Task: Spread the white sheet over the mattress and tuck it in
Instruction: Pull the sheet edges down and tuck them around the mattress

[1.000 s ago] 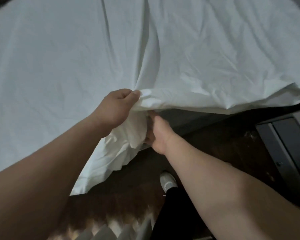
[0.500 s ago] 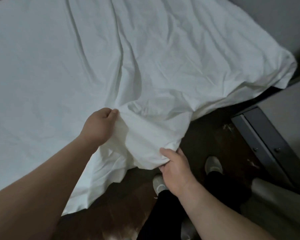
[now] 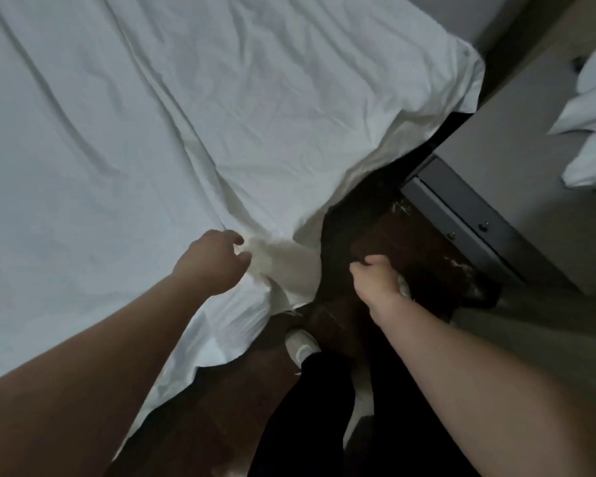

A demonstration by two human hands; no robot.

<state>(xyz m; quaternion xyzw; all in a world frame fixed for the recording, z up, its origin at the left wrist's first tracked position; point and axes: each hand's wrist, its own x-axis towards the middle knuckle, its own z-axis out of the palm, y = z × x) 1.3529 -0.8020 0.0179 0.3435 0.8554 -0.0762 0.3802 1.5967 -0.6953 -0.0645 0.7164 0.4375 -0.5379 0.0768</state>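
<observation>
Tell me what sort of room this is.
Most likely a bedroom, possibly in a hotel. A wide bed draped in a white sheet fills most of the view, a dark drawer unit like a nightstand stands beside it, and folded white linens lie on its top.

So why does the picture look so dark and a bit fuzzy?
Head view: the room light is dim, so the floor goes nearly black; the white sheet looks greyish with soft crease shadows; the hands, left and right, have soft, blurry edges.
</observation>
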